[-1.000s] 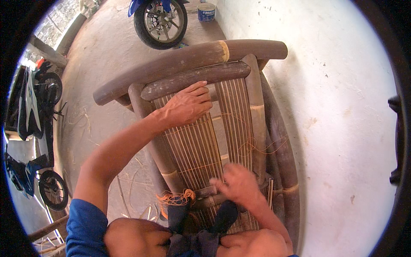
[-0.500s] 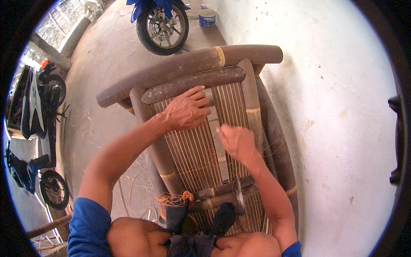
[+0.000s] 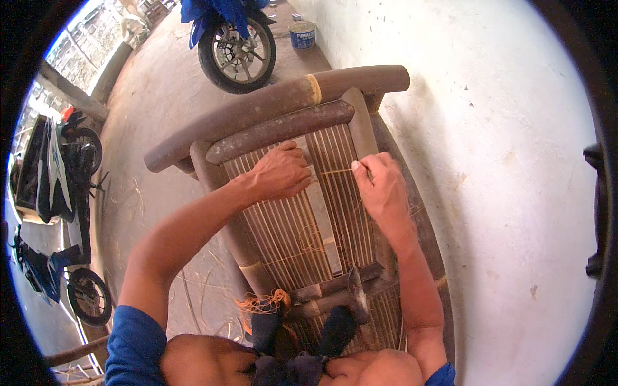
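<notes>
A brown bamboo chair (image 3: 277, 87) stands before me, its panel of thin slats (image 3: 257, 222) tied across with thin strands. Lengthwise over the slats lies a flat pale strip (image 3: 324, 222). My left hand (image 3: 278, 172) is closed at the upper part of this strip, fingers curled under; what they grip is hidden. A thin yellowish binding strand (image 3: 336, 172) runs straight from beside those fingers to my right hand (image 3: 385, 190), which pinches it between thumb and fingers over the panel's right side. Loose strand ends (image 3: 312, 241) curl lower on the slats.
A metal blade (image 3: 356, 289) rests by the lower crossbar. An orange bundle of strands (image 3: 265, 302) lies by my feet. A white wall (image 3: 502, 193) rises close on the right. Motorbikes stand at the left and beyond the chair, near a blue bucket (image 3: 302, 35).
My right hand has moved up and to the right, and the strand now stretches straight out from the left hand's side. The left hand has shifted slightly, its fingers more curled.
</notes>
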The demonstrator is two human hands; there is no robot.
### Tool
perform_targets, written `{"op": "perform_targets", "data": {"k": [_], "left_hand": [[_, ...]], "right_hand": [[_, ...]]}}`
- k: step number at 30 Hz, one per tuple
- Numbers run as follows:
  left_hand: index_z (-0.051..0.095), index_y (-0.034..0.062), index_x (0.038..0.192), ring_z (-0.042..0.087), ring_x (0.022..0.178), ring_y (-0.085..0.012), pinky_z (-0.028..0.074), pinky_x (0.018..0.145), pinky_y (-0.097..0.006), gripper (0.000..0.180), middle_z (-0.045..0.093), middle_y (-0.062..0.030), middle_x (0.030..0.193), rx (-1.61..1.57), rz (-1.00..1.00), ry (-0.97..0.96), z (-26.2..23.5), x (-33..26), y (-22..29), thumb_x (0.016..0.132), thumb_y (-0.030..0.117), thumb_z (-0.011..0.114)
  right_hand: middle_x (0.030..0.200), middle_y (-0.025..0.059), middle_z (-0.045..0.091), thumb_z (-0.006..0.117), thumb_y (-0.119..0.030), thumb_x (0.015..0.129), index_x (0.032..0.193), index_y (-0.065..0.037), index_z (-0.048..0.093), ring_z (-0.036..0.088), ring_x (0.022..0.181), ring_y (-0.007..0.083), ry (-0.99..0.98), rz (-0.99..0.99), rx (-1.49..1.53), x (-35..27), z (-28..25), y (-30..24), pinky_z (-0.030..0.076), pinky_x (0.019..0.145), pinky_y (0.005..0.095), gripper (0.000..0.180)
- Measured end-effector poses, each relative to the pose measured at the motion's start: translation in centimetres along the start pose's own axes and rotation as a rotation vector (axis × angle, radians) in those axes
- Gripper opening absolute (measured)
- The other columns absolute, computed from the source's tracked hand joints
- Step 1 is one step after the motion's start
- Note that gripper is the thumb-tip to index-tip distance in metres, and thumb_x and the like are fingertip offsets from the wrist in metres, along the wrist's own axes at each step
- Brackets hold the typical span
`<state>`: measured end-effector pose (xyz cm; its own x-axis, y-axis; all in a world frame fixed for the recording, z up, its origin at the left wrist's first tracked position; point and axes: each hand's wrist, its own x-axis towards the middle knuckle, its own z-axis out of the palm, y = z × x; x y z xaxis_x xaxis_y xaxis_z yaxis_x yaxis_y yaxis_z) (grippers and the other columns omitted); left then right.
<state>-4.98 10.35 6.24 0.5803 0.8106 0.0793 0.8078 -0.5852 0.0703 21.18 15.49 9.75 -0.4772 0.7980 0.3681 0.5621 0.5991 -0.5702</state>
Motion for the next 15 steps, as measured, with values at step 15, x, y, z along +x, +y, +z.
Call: {"op": "perform_targets", "data": {"k": [15], "left_hand": [[0.079,0.0042,0.079,0.070,0.080,-0.0427,0.053,0.090,-0.050,0.039,0.072,-0.0227,0.078,-0.228,-0.334,-0.080,-0.5,2.1,-0.4,0.097,0.033,0.058]], "right_hand": [[0.059,0.0070,0.060,0.064,-0.038,0.104,0.140,-0.003,0.055,0.058,0.046,0.0288,-0.394,0.343,0.311,-9.2,9.1,-4.9,0.050,0.048,0.0401,0.050]]}}
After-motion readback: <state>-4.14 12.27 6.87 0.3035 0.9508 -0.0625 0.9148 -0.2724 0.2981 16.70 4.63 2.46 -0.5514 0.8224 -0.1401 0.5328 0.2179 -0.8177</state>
